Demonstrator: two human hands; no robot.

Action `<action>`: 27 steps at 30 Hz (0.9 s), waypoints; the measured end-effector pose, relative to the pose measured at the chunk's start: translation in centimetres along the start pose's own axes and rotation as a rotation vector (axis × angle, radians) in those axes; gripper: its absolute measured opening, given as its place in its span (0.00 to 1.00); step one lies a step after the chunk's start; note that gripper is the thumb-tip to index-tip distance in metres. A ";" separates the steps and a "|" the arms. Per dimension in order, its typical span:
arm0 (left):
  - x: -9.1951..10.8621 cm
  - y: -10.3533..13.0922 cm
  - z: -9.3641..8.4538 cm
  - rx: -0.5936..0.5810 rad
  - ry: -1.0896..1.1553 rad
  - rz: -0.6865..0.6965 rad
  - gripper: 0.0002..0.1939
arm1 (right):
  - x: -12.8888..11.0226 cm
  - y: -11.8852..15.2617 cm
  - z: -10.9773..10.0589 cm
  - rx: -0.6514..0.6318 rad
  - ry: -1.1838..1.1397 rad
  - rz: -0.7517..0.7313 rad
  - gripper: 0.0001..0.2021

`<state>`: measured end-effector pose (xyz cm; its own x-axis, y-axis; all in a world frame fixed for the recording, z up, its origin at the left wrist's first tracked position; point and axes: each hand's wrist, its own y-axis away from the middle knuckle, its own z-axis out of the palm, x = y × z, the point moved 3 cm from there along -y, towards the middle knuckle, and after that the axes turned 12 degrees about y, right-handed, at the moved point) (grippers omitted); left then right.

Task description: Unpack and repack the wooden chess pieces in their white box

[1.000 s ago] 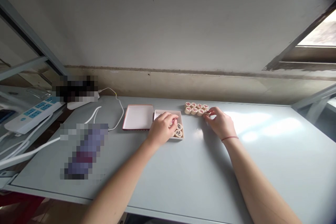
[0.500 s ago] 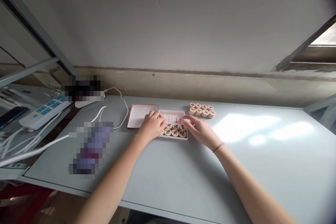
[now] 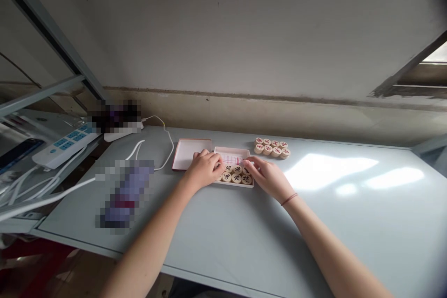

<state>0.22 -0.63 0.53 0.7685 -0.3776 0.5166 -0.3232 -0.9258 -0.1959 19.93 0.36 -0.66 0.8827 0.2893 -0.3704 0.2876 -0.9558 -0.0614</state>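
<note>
A shallow white box (image 3: 233,185) holds two layers or rows of round wooden Chinese chess pieces (image 3: 236,178) with black characters. Curled over the box's left end, my left hand (image 3: 208,168) has its fingertips on the leftmost pieces and hides part of them. From the right side, my right hand (image 3: 268,176) reaches in, its thumb and fingers against the end piece of the back row. Pink printed lines show on the sheet (image 3: 230,159) at the back of the box. The box's lid (image 3: 190,151), white inside with a red edge, lies left, partly behind my left hand.
Red-lettered chess pieces (image 3: 272,148) stand in stacked rows behind my right hand. On the left are a blurred purple object (image 3: 127,195), white cables (image 3: 80,183) and a power strip (image 3: 66,146). A wall (image 3: 244,56) rises behind the grey table (image 3: 223,237).
The view has shifted slightly, moving the table's contents a little to the right. My right hand's fingertips have come slightly further left over the box's right end. The left hand keeps its place.
</note>
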 end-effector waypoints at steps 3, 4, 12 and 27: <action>-0.4 0.1 0.0 -0.016 0.067 0.006 0.05 | 0.2 0.0 0.0 -0.021 -0.004 0.007 0.22; -0.6 0.0 0.0 -0.022 0.087 0.013 0.05 | 0.2 0.0 0.0 -0.026 -0.015 0.003 0.22; 2.0 0.1 -0.8 0.185 0.523 0.054 0.12 | -2.0 1.2 -0.9 0.371 -0.024 -0.200 0.22; 1.1 0.1 1.1 0.368 1.050 -0.270 0.11 | 3.1 0.0 -2.0 0.241 0.258 0.105 0.12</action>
<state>1.62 -1.19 0.21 -0.1084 -0.1261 0.9861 0.0965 -0.9886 -0.1158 23.44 1.32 0.02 0.9762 0.1635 -0.1422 0.1219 -0.9570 -0.2634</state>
